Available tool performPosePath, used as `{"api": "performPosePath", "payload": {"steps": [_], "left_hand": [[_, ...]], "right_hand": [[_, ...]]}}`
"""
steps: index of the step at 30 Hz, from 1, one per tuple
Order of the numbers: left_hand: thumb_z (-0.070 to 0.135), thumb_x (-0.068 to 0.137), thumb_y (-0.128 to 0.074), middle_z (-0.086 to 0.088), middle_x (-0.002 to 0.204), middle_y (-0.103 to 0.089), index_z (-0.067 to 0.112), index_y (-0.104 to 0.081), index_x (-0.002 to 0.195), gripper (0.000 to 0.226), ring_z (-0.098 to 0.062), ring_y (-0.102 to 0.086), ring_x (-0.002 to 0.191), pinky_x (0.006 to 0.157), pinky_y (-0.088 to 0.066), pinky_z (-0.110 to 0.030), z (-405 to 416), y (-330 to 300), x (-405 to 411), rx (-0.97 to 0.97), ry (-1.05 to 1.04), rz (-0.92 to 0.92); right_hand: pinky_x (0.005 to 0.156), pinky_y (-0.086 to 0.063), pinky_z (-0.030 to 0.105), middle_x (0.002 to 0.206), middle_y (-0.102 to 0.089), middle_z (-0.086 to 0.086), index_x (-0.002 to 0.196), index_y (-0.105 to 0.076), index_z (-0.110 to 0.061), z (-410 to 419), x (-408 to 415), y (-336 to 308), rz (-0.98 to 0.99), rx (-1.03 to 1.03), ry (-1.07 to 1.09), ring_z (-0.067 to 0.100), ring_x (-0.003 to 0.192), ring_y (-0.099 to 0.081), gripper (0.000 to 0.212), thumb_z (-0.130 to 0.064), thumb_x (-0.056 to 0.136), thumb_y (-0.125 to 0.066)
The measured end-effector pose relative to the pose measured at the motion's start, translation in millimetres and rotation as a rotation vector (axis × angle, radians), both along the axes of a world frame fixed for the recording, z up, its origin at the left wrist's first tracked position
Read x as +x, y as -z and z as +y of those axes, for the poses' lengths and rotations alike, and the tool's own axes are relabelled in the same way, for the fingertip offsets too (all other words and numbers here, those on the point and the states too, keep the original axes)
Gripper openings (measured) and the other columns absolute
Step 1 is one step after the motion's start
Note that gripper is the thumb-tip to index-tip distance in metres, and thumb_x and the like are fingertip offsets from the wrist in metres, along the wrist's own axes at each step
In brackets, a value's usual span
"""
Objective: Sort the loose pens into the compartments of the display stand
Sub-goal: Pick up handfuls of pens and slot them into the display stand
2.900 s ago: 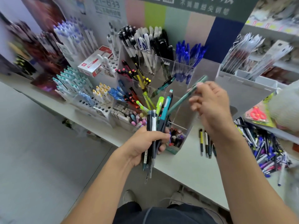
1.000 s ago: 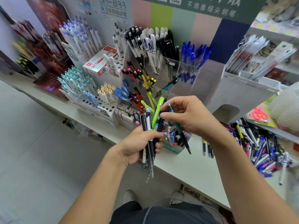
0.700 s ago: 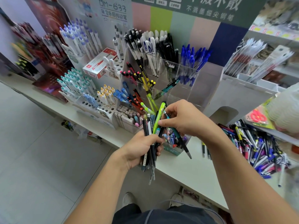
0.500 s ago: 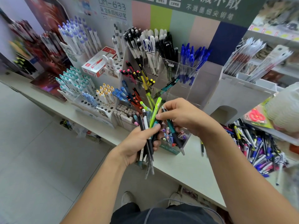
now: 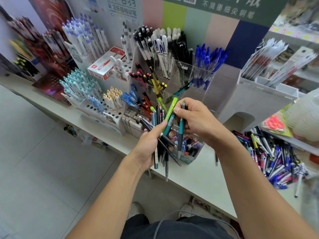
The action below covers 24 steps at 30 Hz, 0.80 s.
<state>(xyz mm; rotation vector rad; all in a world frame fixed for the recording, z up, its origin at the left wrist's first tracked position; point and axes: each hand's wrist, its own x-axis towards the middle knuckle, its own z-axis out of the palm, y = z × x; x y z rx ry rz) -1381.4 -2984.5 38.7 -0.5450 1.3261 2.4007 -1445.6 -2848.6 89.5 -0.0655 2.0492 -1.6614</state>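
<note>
Running across the view from left to lower right is a white table, with a grey floor below it. On the table stands the display stand, its clear compartments stepped in tiers. The back tier holds black and white pens and, to their right, blue pens. A lower compartment holds dark pens with red and yellow ends, and one teal pen leans alone in the next compartment. Left of the stand are white racks of teal-capped pens and a red and white box. At the far right, a loose heap of pens lies on the table, well apart from the stand.

In front of the stand, the left hand has a clenched grip on a bundle of mostly dark pens, which fans upward above the fist with tips hanging below. A lime pen sticks up from the bundle. The right hand meets the bundle from the right; its fingers are curled and its grip holds a teal and dark pen nearly upright, tip down, just beside the bundle. Below both hands sits a small tub of short coloured items at the table edge. One pen lies on the table beside the right wrist.
</note>
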Motion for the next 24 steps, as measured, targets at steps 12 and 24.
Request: {"api": "performPosePath", "payload": {"steps": [12,24], "left_hand": [[0.028,0.099,-0.058,-0.003,0.084,-0.069,0.006,-0.072,0.110,0.029,-0.018,-0.064,0.074,0.081,-0.051,-0.037,-0.6,7.1,-5.7,0.069,-0.030,-0.026],[0.027,0.094,-0.059,-0.010,0.076,-0.068,0.009,-0.072,0.097,0.022,-0.030,-0.067,0.075,0.069,-0.055,-0.039,-2.6,10.8,-16.5,0.017,-0.247,-0.096]], "right_hand": [[0.035,-0.039,0.013,0.072,-0.046,0.005,0.108,-0.053,0.000,3.6,4.9,-24.9,0.048,-0.017,0.086,-0.001,0.035,-0.049,0.011,-0.008,0.106,-0.045],[0.062,-0.050,0.040,0.079,-0.056,0.003,0.093,-0.055,-0.019,-9.7,6.2,-14.6,0.483,0.238,0.234,0.015,0.065,-0.048,0.011,-0.021,0.103,-0.052]]}}
